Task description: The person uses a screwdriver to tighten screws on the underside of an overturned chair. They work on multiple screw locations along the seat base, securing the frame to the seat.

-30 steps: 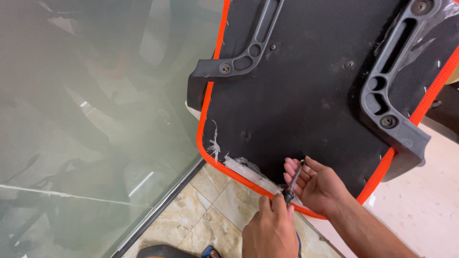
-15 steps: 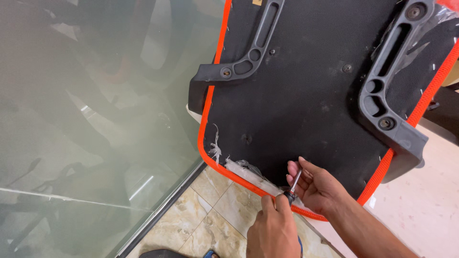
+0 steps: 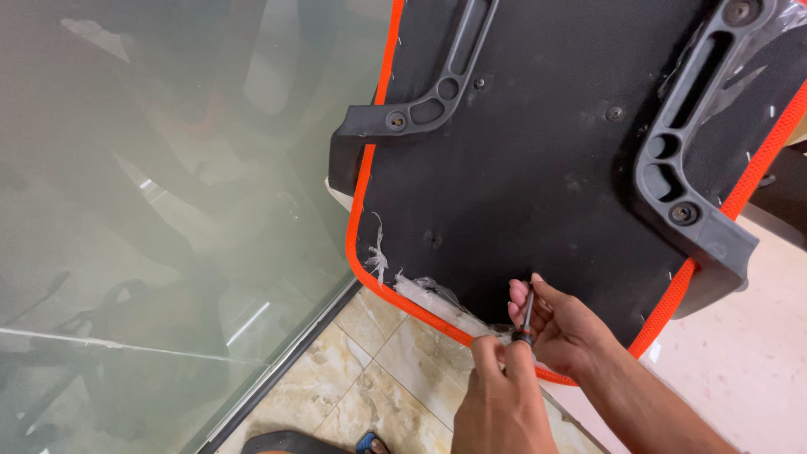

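Beside frosted glass wall [image 3: 151, 210], left hand [image 3: 504, 403] grips slim metal-shaft screwdriver [image 3: 527, 315]; right hand [image 3: 567, 332] pinches its shaft, which is best kept square to black orange-piped chair underside [image 3: 546, 168].

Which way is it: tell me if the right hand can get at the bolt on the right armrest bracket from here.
Probably yes. The right hand steadies the screwdriver at the seat's lower edge; bare black fabric lies between it and the bolt, nothing covering it.
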